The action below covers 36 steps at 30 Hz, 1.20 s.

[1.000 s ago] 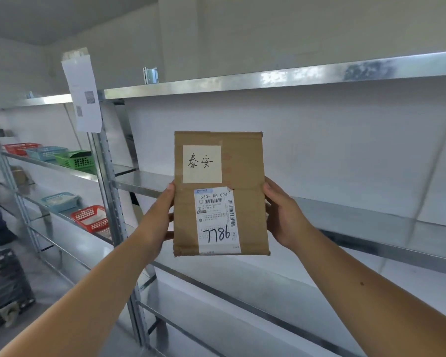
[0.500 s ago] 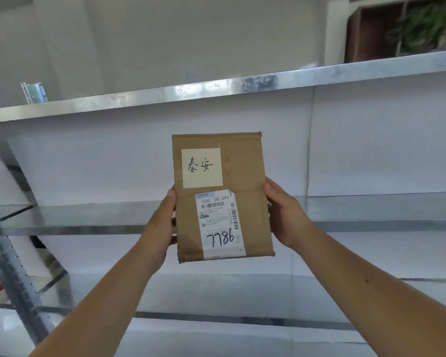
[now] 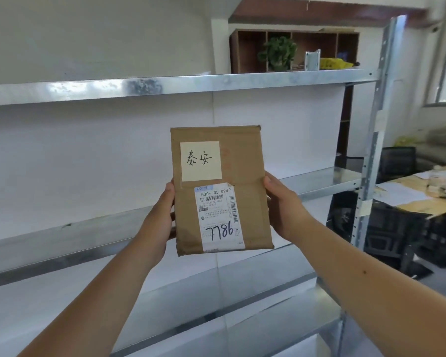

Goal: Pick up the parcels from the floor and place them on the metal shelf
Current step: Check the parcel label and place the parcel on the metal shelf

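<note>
I hold a flat brown cardboard parcel (image 3: 245,176) upright at chest height in front of the metal shelf (image 3: 88,228). It carries a pale note with handwriting and a white shipping label marked 7786. My left hand (image 3: 161,217) grips its left edge and my right hand (image 3: 283,210) grips its right edge. The parcel is in the air, apart from the shelf boards. The middle shelf board runs behind it, and an upper board (image 3: 165,86) runs above it.
The shelf's right upright post (image 3: 371,155) stands at the right. Beyond it are black crates (image 3: 397,228) and a wooden table with papers (image 3: 417,191). A brown cubby unit with a green plant (image 3: 278,52) sits behind the top board.
My view has swung to the right along the shelf, bringing its right post and the table into sight. The parcel stays held in both hands in the same upright pose.
</note>
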Tool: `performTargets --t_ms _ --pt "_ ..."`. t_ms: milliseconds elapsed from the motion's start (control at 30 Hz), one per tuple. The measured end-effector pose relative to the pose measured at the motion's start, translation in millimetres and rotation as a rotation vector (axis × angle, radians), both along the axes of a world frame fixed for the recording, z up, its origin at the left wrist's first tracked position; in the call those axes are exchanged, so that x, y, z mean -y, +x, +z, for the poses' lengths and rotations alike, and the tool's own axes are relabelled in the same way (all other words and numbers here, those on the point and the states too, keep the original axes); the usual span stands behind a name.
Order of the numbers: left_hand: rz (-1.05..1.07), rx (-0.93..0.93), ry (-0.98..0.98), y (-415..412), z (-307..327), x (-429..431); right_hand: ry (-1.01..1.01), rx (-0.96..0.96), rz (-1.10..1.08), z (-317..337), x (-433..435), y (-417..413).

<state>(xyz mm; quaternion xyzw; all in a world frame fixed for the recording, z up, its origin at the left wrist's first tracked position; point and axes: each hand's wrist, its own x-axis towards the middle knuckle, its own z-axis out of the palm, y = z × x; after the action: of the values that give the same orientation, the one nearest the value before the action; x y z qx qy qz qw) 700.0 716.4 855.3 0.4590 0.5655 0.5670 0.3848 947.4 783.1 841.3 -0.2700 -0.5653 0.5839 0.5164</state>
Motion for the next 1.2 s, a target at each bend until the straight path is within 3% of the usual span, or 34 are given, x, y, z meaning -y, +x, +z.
performTargets --t_ms 300,633,833,1200 --pt "-0.312 -0.028 -0.048 79 -27 -36 -0.049 0.009 -0.269 -31 25 88" --pt "-0.584 -0.035 -0.072 174 -48 -60 -0.078 0.03 -0.423 -54 54 190" --pt "-0.639 -0.039 -0.104 231 -67 -67 -0.1 0.051 -0.444 -72 62 242" --pt "-0.584 -0.108 -0.244 300 -119 -91 -0.323 -0.098 -0.483 -139 48 292"
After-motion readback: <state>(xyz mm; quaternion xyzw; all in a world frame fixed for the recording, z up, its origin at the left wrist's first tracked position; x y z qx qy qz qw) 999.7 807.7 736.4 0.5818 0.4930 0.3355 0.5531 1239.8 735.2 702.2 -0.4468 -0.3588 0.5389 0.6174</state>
